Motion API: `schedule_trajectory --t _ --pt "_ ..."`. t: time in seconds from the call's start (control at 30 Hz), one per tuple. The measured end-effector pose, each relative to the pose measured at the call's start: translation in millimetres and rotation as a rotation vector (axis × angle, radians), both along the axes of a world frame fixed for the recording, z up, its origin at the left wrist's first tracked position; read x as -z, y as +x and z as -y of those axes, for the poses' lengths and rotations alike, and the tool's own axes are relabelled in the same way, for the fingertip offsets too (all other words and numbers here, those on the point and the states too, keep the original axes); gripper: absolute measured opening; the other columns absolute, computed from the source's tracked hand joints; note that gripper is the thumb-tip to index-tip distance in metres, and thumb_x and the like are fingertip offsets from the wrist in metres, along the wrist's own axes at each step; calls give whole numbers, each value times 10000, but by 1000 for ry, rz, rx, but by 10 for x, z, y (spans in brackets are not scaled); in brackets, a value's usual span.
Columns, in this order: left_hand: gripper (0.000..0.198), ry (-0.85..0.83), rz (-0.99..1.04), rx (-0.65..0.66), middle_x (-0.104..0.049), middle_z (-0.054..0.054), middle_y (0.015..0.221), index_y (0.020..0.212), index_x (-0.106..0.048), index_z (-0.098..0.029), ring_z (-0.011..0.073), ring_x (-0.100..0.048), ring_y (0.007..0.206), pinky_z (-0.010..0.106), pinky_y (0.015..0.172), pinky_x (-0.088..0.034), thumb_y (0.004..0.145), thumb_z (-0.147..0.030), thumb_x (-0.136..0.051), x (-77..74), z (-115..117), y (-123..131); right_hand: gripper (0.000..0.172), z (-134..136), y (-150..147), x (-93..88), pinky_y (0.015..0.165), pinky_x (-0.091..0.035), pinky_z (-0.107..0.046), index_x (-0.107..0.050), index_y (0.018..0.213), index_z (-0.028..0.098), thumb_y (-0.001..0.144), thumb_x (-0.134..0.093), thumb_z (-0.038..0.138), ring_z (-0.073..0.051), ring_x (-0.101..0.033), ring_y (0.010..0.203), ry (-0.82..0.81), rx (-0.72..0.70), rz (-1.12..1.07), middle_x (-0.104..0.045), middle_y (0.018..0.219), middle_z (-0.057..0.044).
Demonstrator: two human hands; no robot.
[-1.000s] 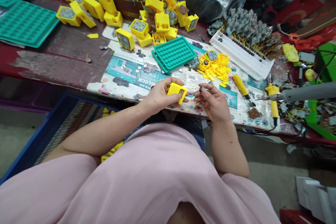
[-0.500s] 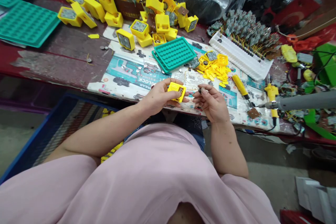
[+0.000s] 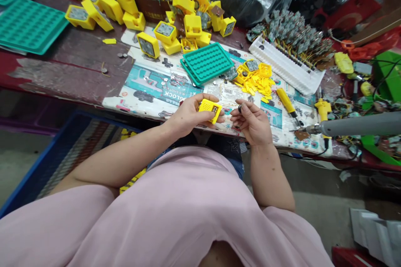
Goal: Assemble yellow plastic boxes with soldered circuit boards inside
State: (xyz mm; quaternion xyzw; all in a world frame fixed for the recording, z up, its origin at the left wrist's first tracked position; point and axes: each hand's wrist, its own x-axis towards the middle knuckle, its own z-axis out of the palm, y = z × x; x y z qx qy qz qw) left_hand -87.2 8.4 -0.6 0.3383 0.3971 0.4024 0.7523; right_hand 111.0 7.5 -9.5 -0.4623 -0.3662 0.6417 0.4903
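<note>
My left hand (image 3: 186,115) is closed around a small yellow plastic case (image 3: 206,107), its thumb lying across the front. The case has a patch of small holes and an open compartment with metal in it. Across a short gap to the right, my right hand (image 3: 254,124) pinches a small dark round piece (image 3: 239,108) between thumb and fingertips. Both hands are above the front edge of the bench. Behind them lie a pile of small yellow plastic pieces (image 3: 261,85) and a green dimpled tray (image 3: 209,63).
Many yellow cases (image 3: 192,26) are heaped at the back. A white foam rack (image 3: 286,64) holds wired circuit boards. At right, a grey pen-shaped tool (image 3: 360,124) juts in above the bench, near a yellow-handled tool (image 3: 284,99). A blue crate (image 3: 40,162) stands at lower left.
The grey tool's tip has shifted left and slightly lower in view. The yellow case has turned slightly in my left hand. My right hand keeps its pinch, almost in the same place.
</note>
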Motion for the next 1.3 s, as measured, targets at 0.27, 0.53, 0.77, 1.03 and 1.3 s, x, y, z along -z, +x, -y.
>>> schedule_trajectory --t 0.27,0.53,0.77,1.03,1.3 --pt "420 -10 10 -14 -718 3 758 983 -541 -173 209 -749 675 205 473 -540 605 -170 -723 -7 -6 26 373 17 7 0 458 -533 -162 -708 901 241 652 -876 463 -86 -668 527 -3 -13 32 -744 691 45" --pt "387 -51 44 6 -716 14 759 993 -520 -169 198 -745 666 214 503 -541 645 -152 -689 -34 -22 33 360 6 -2 6 469 -531 -147 -691 838 240 616 -896 435 -76 -666 568 -8 1 51 -736 725 51" --pt "431 -13 35 10 -721 17 818 1002 -521 -178 203 -747 767 259 618 -570 613 -157 -707 -11 -3 21 373 46 -61 -17 467 -539 -152 -663 716 215 585 -905 467 -86 -680 608 -11 -3 96 -732 743 48" --pt "406 61 -54 -24 -700 10 872 978 -546 -184 194 -730 806 277 688 -571 613 -182 -723 -1 10 16 379 53 -76 -21 466 -524 -168 -659 826 228 643 -867 487 -88 -654 564 -10 -25 171 -697 688 50" --pt "417 74 41 -87 -685 10 897 1034 -551 -186 173 -696 835 267 732 -547 671 -264 -740 36 -14 18 259 58 -98 84 794 -587 -255 -726 932 273 753 -803 444 -120 -714 854 94 -18 208 -758 903 27"
